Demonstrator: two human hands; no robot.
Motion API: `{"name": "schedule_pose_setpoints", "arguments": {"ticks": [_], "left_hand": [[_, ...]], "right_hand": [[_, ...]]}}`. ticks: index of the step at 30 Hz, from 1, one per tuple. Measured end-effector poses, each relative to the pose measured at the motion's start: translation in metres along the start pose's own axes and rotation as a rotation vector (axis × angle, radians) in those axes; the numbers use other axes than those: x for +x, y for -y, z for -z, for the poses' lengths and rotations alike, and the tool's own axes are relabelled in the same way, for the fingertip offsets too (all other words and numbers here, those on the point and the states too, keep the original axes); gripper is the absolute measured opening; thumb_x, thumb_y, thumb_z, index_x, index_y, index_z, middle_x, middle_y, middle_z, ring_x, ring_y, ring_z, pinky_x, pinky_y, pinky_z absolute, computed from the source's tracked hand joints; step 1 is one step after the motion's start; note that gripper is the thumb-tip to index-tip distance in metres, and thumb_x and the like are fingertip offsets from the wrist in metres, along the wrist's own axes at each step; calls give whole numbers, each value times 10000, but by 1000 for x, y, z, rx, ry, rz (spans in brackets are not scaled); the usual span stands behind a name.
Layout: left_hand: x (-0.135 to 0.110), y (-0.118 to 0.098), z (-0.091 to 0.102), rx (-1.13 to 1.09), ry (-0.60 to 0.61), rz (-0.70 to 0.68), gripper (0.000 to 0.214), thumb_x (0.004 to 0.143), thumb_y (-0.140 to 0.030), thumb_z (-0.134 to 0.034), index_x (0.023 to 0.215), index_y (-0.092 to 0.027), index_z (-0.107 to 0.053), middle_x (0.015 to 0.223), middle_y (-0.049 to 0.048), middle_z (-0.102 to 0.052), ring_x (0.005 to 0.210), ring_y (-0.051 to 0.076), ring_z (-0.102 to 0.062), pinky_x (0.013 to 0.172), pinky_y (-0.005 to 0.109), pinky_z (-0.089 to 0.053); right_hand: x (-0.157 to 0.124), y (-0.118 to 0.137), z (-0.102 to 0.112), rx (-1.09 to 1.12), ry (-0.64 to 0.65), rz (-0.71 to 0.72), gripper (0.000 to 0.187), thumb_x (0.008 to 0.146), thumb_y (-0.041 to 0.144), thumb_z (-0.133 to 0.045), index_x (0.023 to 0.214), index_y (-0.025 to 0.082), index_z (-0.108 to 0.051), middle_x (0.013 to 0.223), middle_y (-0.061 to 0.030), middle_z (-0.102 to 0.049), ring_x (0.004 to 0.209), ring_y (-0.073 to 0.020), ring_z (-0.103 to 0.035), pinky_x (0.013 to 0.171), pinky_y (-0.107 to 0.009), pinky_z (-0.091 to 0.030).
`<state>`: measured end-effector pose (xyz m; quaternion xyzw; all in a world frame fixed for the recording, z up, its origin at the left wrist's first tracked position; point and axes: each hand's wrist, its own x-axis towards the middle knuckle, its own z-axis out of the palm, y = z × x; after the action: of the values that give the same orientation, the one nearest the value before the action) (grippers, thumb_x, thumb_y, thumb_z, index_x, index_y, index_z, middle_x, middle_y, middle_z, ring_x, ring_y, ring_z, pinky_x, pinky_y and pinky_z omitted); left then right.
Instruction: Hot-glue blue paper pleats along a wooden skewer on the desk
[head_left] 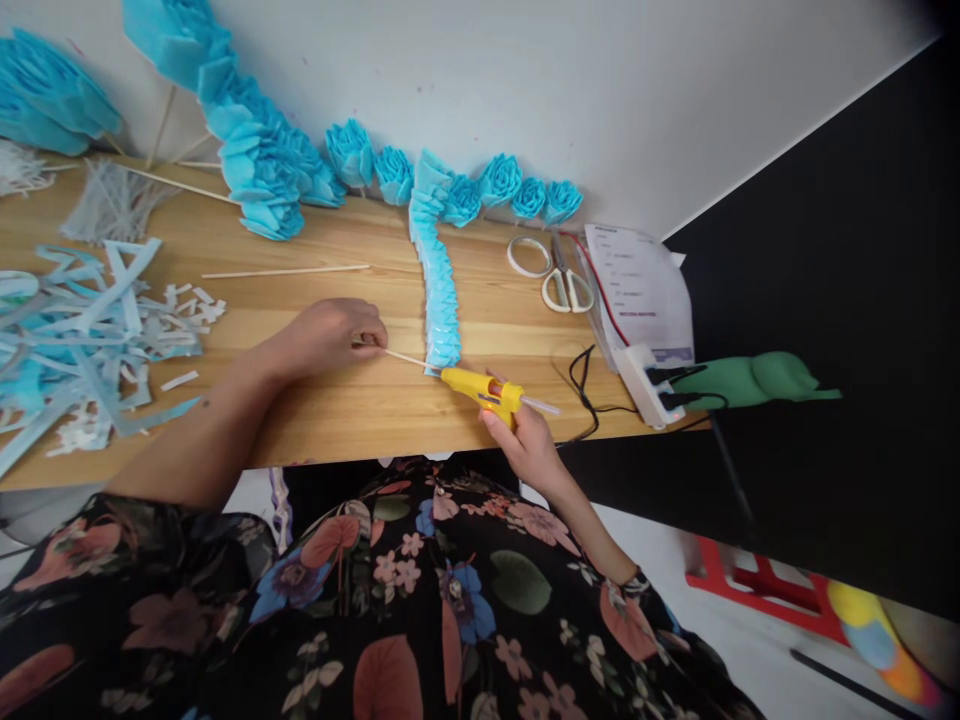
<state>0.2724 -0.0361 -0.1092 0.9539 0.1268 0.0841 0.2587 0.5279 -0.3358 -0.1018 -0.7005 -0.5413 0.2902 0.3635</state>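
Between the fingertips of my left hand [337,338] is a thin wooden stick [409,357], its far end reaching the near end of a row of overlapping blue petals [441,290]. My right hand [525,440] is closed round the handle of a yellow hot glue gun [480,388], with a clear glue stick poking out of its back. The gun's nozzle points left, close to the stick's tip and the last petal; whether they touch I cannot tell. Another wooden stick [285,271] lies on the table beyond my left hand.
Blue flowers [499,180] line the wall behind the wooden table [360,420]. Blue and white scraps [97,330] cover the left side. Scissors [564,280], a tape roll [528,257], papers [645,285] and a power strip [649,385] with a black cable [579,385] are at right.
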Motion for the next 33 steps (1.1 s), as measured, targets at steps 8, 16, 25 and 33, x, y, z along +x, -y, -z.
{"name": "schedule_pose_setpoints", "arguments": {"ticks": [8, 16, 25, 33], "left_hand": [[1, 1, -1, 26, 15, 14, 285, 1106, -332, -616, 970, -210, -834, 972, 89, -823, 921, 232, -732, 882, 313, -511], [0, 3, -1, -7, -8, -24, 294, 1102, -342, -607, 948, -214, -821, 979, 92, -822, 899, 231, -723, 860, 324, -493], [-1, 2, 2, -2, 10, -6, 279, 1113, -305, -610, 963, -212, -827, 1007, 86, -829, 911, 230, -723, 872, 317, -491], [-1, 3, 0, 5, -4, -21, 298, 1119, -335, -599, 954, -212, -814, 972, 82, -812, 920, 235, -728, 869, 314, -496]], "right_hand": [[-4, -1, 2, -57, -6, 11, 473, 1156, 596, -626, 1404, 243, -822, 1375, -212, -884, 1427, -418, -806, 1196, -534, -660], [-6, -1, 2, -62, -21, 11, 475, 1153, 570, -627, 1427, 236, -823, 1417, -220, -875, 1407, -429, -819, 1188, -546, -663], [-11, 0, 24, 0, -121, -23, 373, 1099, 575, -722, 1167, 241, -874, 1305, -178, -908, 1268, -389, -847, 1167, -536, -656], [37, -22, 46, 362, -372, -229, 527, 974, 744, -813, 1024, 220, -781, 1081, -135, -919, 731, -179, -711, 597, -289, -528]]}}
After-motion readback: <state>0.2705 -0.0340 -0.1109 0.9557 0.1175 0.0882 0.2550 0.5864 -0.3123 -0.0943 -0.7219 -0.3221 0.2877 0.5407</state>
